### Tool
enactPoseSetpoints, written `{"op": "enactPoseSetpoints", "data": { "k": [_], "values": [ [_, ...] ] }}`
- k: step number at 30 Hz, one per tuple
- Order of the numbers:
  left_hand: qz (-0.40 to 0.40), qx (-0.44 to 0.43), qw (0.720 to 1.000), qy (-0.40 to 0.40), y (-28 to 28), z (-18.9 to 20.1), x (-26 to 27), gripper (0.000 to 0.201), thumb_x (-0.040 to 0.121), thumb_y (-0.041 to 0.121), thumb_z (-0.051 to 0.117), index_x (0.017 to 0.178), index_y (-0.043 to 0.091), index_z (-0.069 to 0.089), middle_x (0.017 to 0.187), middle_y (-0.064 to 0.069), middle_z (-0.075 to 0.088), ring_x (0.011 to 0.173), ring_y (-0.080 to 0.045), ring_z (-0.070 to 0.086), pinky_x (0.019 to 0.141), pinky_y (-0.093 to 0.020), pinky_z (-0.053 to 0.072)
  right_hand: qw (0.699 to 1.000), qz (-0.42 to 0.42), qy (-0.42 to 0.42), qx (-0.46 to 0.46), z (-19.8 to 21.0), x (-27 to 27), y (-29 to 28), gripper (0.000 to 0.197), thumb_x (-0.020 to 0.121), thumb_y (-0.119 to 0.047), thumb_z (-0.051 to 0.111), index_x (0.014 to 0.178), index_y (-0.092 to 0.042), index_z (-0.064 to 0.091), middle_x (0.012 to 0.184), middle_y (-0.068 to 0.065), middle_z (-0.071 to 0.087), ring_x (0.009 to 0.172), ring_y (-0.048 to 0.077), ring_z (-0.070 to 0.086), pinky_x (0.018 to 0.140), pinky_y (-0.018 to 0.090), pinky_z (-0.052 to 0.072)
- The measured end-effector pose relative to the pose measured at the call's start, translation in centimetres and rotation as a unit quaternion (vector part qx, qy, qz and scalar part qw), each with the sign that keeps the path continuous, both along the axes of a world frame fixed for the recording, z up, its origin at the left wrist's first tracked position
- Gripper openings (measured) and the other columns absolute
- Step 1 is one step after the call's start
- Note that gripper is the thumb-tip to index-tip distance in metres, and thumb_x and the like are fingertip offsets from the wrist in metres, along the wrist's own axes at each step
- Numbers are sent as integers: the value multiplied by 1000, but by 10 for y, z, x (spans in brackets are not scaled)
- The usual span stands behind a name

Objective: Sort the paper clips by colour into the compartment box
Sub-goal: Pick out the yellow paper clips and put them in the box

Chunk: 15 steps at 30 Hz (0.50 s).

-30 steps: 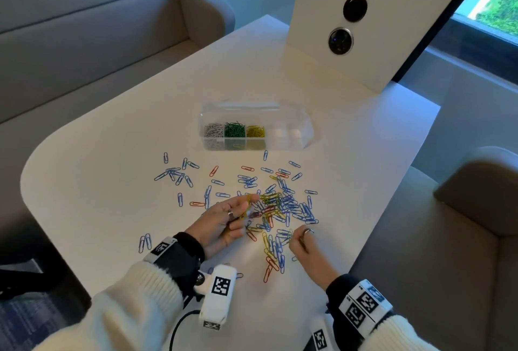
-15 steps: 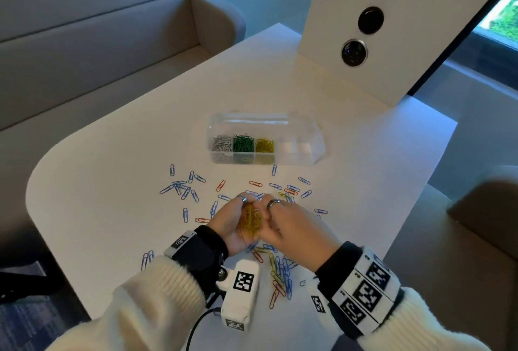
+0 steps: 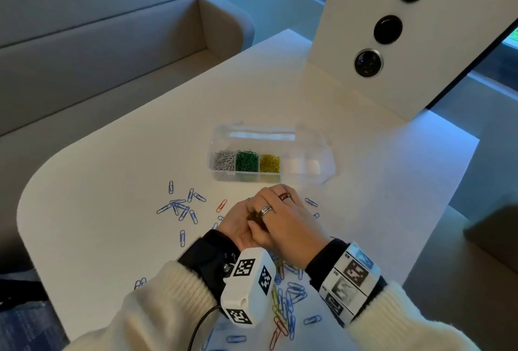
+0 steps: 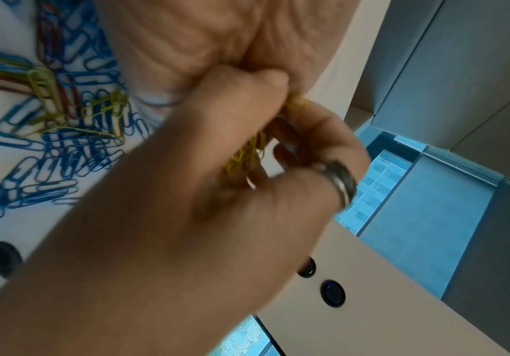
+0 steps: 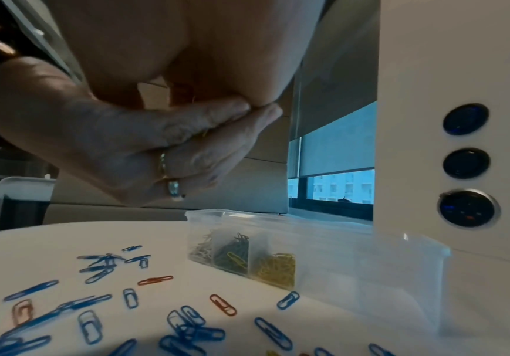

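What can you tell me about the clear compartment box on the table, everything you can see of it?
The compartment box is clear plastic, long with rounded corners, and sits flat and open-topped on the white table, beyond both hands, which do not touch it. Dividers split it into a row of cells. From its left end they hold silver clips, green clips and yellow clips; the cells further right look empty.

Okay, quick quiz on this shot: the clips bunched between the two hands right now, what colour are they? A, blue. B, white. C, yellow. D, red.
C: the left wrist view shows a bundle of yellow clips pinched between the left hand and the right hand, held above the table in front of the compartment box, whose third section already holds yellow ones.
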<state>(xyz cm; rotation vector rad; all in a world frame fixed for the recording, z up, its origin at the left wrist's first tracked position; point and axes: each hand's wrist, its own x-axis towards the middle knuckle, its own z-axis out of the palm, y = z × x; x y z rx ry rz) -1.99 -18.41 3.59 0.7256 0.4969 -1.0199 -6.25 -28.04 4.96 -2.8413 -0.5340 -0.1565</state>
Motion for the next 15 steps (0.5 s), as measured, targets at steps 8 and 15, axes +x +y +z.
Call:
{"op": "enactPoseSetpoints", "data": {
  "k": [8,15],
  "values": [
    [103,49,993,27,-18,4,55,37,99,14,32,86,-4,62,75,-21,69,59,-27,70,56,-36,57,978,-180,28,105,-20,31,-64,55,94,-41,22,126,-8,52,125,10,56,122,28,47,104,41,34],
    [146,161,976,10,-52,2,97,35,100,9,26,79,-1,53,81,-18,54,70,-26,55,88,-37,46,974,-171,145,10,-62,42,-84,66,92,-41,6,136,-10,44,138,6,49,134,29,37,113,39,9]
  ]
}}
